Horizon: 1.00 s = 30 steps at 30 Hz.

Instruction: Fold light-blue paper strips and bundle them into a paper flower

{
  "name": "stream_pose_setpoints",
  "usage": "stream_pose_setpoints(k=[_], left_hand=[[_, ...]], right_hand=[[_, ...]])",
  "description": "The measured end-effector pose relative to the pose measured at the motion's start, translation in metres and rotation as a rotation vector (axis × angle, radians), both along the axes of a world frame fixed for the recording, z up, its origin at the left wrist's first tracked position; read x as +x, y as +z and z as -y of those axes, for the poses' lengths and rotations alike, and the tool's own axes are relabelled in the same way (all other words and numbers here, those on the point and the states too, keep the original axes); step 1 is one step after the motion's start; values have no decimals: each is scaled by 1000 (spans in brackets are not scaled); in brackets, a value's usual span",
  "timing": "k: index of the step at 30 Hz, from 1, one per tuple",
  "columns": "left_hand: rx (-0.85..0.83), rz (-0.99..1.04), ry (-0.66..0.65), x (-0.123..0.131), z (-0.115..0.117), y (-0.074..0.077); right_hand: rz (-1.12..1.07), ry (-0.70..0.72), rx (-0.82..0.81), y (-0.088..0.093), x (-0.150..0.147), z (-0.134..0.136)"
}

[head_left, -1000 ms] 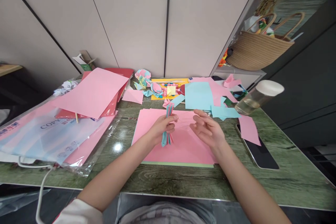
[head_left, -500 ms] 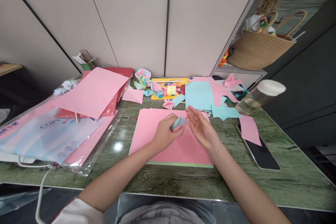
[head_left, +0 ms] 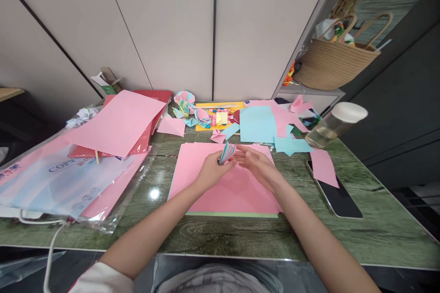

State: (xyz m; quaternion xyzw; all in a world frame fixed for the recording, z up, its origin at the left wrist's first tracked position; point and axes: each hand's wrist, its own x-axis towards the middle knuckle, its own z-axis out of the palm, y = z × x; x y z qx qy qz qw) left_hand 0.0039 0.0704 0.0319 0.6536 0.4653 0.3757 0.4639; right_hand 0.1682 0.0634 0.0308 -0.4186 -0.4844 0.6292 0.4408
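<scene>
Pale cabinet doors (head_left: 165, 23) rose behind the green, wood-grained desk (head_left: 233, 233) as I watched through the head camera. Folded paper bundle (head_left: 227, 153) was what mattered to me: its layered pink and blue edges stood up above a stack of pink sheets (head_left: 220, 197), between the two hands. I had the left hand (head_left: 211, 169) clamped on it, fingers and thumb closed about its lower part. On the right hand (head_left: 263, 169), the fingers were stretched out and loosely parted just beside the layers; I could not tell whether they touched. I judged the bundle very light, fairly stiff along its folds but springy across them, and easy to crease or fan out under a careless squeeze. To my mind the best hold was a flat, gentle pinch across all the layers near the middle, sparing the thin edges.
</scene>
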Motion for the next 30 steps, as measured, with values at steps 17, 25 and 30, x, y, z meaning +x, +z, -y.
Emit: stream_pose_setpoints(k=[17, 25, 30], left_hand=[[-470, 306, -472, -7, 11, 18], [-824, 592, -850, -9, 14, 17], [-812, 614, -893, -7, 13, 10]], right_hand=[[20, 119, 168, 16, 7, 6], [-157, 152, 92, 3, 1, 6], [-247, 69, 84, -4, -6, 6]])
